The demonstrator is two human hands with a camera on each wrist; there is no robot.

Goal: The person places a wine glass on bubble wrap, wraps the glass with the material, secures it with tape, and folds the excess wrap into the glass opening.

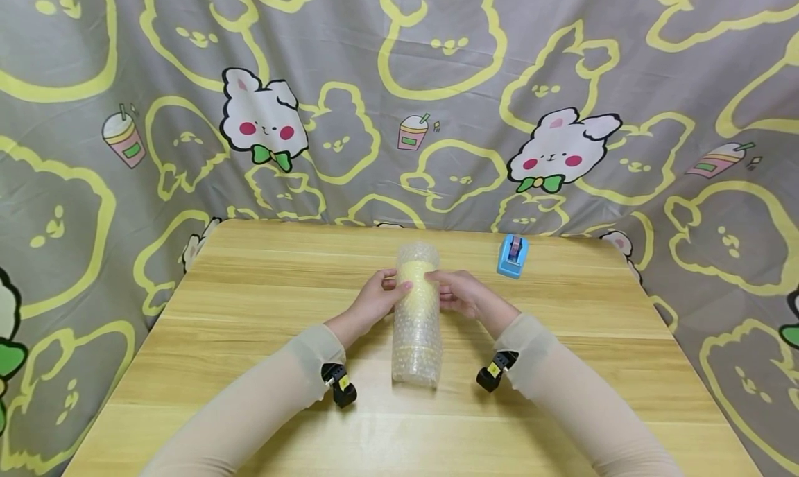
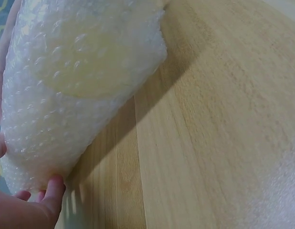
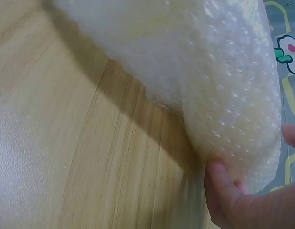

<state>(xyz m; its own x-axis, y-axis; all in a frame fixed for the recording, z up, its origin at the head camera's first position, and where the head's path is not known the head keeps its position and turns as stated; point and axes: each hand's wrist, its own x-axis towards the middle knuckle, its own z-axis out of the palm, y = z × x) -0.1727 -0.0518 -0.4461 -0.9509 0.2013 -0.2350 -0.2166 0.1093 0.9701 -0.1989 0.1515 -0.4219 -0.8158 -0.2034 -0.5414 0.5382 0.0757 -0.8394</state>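
A bubble-wrap roll [image 1: 416,331] lies lengthwise on the table, pointing away from me. Through its clear layers something yellow shows, but its kind is hidden. My left hand [image 1: 377,298] holds the roll's left side, thumb on top. From the right, my right hand [image 1: 465,293] grips it at about the same height, thumb also on top. In the left wrist view, the left fingers [image 2: 54,193] touch the lower end of the wrap [image 2: 66,114]. The right wrist view has the right hand [image 3: 247,205] against the wrap [image 3: 228,105], whose loose edge stands out over the table.
A blue tape dispenser [image 1: 513,256] stands at the back right of the wooden table [image 1: 262,283]. Behind the table hangs a grey curtain [image 1: 349,40] with yellow outlines and white rabbits. Small black cameras [image 1: 340,387] sit at both sleeve cuffs.
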